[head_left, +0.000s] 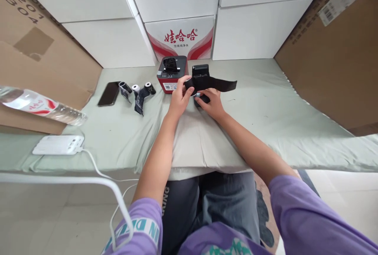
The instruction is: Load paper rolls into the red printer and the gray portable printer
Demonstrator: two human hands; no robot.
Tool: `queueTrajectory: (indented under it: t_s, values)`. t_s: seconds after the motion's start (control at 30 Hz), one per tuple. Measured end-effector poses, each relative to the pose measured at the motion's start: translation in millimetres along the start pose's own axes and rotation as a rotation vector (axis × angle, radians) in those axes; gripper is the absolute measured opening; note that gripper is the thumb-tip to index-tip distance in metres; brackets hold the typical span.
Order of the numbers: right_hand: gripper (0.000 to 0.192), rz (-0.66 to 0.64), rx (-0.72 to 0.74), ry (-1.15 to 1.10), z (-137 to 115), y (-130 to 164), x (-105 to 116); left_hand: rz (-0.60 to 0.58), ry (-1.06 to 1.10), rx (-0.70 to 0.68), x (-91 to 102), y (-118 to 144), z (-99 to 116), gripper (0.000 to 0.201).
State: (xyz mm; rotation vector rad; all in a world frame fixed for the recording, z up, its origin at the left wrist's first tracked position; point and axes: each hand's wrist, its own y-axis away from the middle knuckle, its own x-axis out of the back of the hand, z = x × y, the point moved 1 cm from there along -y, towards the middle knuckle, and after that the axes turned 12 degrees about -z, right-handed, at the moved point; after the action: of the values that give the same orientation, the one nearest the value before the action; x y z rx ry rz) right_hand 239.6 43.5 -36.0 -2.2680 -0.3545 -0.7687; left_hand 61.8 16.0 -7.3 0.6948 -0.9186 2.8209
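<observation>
I am seeing my left hand (179, 96) closing its fingers on a long black strip of ribbon film (214, 84), gripping it at its left end, just in front of the printers. The strip is running out to the right from that grip, hanging flat above the table and ending well right of both hands. My right hand (210, 104) is lying just below the strip, curled around a small dark roll (203, 98) that is pressing on the cloth; I cannot tell how tightly it is clamping it. The two hands are sitting close together, almost touching, in the middle of the table.

Just beyond the left hand a red and black label printer with an open top (172, 74) is standing, and right beside it, behind the strip, a smaller black printer (201, 71) is standing too. Both are resting on the pale green cloth covering the table (265, 109).

Further left, three small rolls with white cores and loose black film (141, 92) are lying in a row, and a black smartphone (109, 93) is lying flat just left of them. Nearer and at the far left, a white power bank (58, 145) with a white cable is sitting on the cloth, with a clear plastic water bottle with a red label (38, 106) lying on its side beyond it.

At the far edge, white cartons are stacking up, one printed carton with red lettering (180, 36) among them, and brown cardboard boxes (330, 58) are flanking the table.
</observation>
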Motion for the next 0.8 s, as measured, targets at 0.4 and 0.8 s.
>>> queueTrajectory:
  t_s: [0.4, 0.8]
  values:
    - [0.032, -0.033, -0.014, 0.055, -3, -1, 3, 0.025, -0.026, -0.033, -2.4, -1, -4, 0.059]
    - [0.025, 0.007, -0.032, 0.053, -9, -2, 2, 0.009, -0.048, -0.042, -6.4, -1, 11, 0.061]
